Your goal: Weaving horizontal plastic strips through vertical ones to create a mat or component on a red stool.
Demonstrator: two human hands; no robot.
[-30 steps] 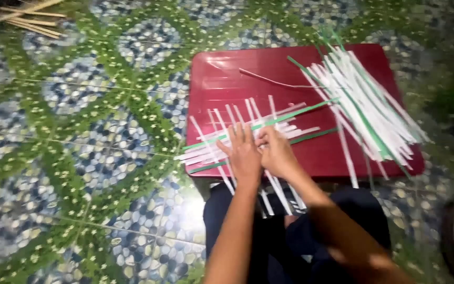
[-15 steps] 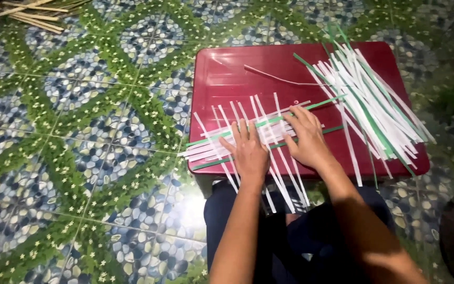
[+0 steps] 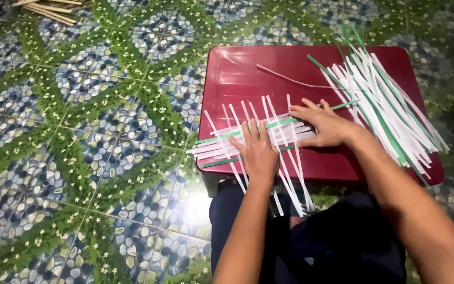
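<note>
Pressing flat, left hand (image 3: 259, 152) open on woven strips (image 3: 253, 137), gripping nothing | right hand (image 3: 326, 125) spread on the strips' right end, fingers extended | advice: keep crossings tight, strips parallel | place: near edge of red stool (image 3: 248, 68) | count: two hands, one stool, one loose strip pile (image 3: 390, 110) right, strips too many to count

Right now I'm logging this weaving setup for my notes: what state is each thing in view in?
Left hand: flat, pressing on the crossed strips.
Right hand: flat, fingers spread on the strips.
Crossed white and green flat strips: interlaced, overhanging the near edge.
Loose pile of white and green strips: unwoven, fanned out.
Dark red plastic stool: upright.
Single thin pale strip: lying alone.
Wooden sticks: bundled on the floor.
</note>
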